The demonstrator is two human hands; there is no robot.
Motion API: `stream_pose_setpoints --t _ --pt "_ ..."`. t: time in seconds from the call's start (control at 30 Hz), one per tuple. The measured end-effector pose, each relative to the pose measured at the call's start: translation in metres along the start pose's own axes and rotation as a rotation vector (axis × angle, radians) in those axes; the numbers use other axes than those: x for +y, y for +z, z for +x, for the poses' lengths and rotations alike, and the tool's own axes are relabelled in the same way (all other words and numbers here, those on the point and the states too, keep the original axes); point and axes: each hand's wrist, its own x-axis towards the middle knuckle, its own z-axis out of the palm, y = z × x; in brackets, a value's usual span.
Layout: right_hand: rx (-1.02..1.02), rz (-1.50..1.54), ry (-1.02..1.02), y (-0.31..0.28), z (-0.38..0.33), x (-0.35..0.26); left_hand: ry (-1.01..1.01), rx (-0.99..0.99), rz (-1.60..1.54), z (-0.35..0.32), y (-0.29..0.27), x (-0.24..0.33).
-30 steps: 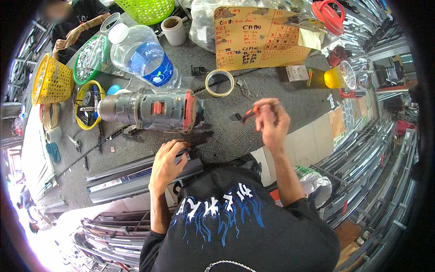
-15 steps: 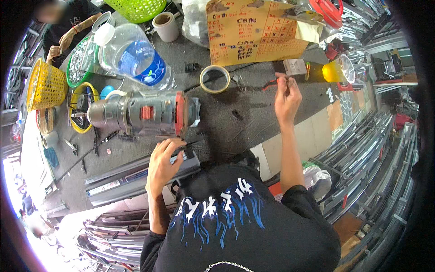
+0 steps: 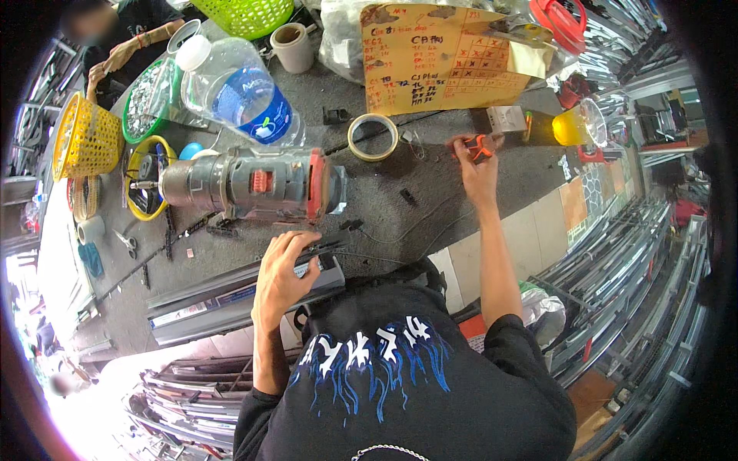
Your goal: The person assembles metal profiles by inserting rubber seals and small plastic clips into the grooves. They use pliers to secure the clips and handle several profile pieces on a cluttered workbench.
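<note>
Upper left: yellow basket; top centre: lime-green basket. Clear bottle, white cap, blue label. Centre: grey motor with red band. Beige tape roll on dark grey bench. Upper centre: tan cardboard bearing a red-and-black grid. Right hand grips an orange-red tool. Bottom: black shirt, blue-white flame print.

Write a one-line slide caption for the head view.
Left hand rests on a metal bar beside a grey motor; right hand holds a small orange tool.
</note>
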Motion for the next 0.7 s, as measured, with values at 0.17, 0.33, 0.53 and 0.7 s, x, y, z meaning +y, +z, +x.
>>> stream_pose_setpoints --t 0.17,0.33,0.53,0.7 --pt "-0.195 0.248 0.082 -0.001 -0.039 -0.075 0.064 0.02 0.066 0.003 -0.006 0.004" --pt "-0.774 -0.082 -0.185 0.004 -0.074 -0.14 0.066 -0.006 0.196 0.005 -0.007 0.009" --pt "-1.1 -0.538 -0.292 0.007 -0.064 -0.155 0.11 -0.07 0.148 0.01 -0.019 0.023" --pt "-1.274 -0.625 -0.295 0.005 -0.052 -0.166 0.15 -0.097 0.092 0.015 -0.031 0.037"
